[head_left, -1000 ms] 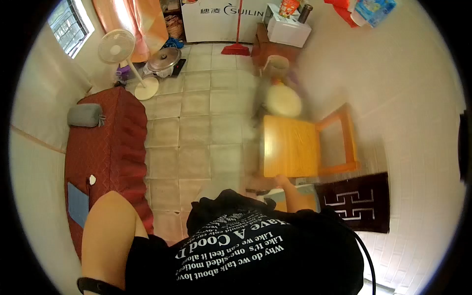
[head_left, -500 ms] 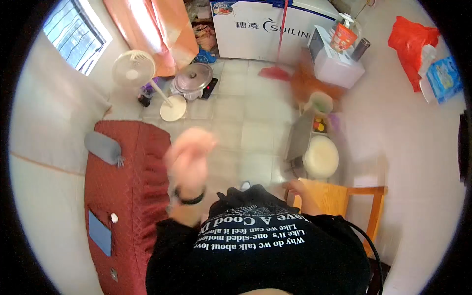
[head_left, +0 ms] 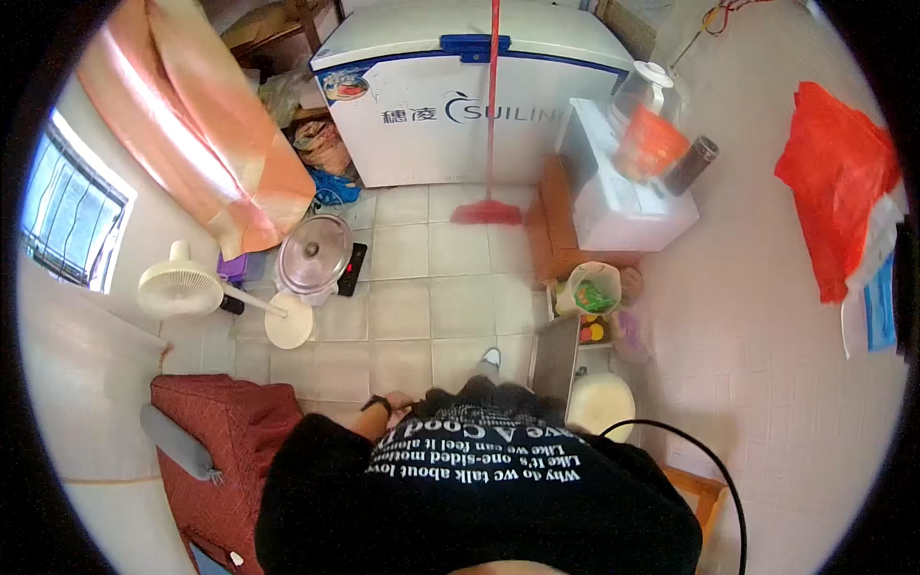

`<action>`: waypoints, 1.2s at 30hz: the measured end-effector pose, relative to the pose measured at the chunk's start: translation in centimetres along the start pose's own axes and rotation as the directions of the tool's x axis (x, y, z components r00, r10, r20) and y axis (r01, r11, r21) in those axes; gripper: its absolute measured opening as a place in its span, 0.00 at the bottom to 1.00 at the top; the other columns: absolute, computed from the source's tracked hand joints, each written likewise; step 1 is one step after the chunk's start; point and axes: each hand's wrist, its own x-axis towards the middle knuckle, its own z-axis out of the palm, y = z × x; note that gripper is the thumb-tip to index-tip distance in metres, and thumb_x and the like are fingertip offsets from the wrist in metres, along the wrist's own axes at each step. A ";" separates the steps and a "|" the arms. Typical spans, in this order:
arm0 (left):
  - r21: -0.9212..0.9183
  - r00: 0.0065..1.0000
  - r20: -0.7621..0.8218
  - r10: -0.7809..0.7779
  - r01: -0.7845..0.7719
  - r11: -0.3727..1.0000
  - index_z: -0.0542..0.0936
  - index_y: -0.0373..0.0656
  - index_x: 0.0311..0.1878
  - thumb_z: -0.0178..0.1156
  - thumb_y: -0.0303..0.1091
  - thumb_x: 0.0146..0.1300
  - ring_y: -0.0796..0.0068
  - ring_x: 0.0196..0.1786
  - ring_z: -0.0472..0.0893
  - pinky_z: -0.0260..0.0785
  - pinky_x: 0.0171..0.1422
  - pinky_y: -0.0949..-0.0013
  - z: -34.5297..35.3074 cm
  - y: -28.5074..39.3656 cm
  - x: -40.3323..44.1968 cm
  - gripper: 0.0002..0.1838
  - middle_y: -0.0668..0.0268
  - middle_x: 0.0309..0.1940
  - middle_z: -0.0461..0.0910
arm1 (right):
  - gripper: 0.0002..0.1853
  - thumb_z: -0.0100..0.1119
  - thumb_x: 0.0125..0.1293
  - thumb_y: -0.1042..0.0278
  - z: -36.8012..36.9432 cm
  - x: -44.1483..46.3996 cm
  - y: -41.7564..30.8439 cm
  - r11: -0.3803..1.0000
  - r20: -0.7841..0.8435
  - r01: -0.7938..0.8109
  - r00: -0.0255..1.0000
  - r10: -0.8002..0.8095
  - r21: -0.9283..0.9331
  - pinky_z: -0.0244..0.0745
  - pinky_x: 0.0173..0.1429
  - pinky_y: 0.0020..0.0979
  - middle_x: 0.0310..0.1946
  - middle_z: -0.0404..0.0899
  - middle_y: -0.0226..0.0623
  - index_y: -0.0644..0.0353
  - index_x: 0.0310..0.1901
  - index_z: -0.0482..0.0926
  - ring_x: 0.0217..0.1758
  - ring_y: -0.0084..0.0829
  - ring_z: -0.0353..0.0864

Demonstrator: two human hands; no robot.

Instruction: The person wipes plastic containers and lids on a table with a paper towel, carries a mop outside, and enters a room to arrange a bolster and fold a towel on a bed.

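- Left hand hangs just beside my black T-shirt, grip impossible to tell; right hand is out of sight.
- T-shirt spreads at that hand's four o'clock; red quilted cover at nine.
- Both probably soft, light; I'd pinch loose edges.

Tiled floor, barred window

On my head feed: left hand close by black shirt, dark band on wrist; red broom before white freezer; lidded pot near fan.
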 end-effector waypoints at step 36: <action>-0.972 0.908 -0.138 -0.395 -0.049 0.228 0.74 0.34 0.37 0.58 0.37 0.49 0.75 0.36 0.72 0.62 0.44 0.73 -57.7 -4.2 22.4 0.16 0.66 0.33 0.75 | 0.18 0.44 0.55 0.56 -17.2 26.2 -71.4 0.586 -0.045 0.440 0.773 -0.632 -0.680 0.64 0.43 0.35 0.32 0.72 0.51 0.66 0.34 0.72 0.38 0.45 0.71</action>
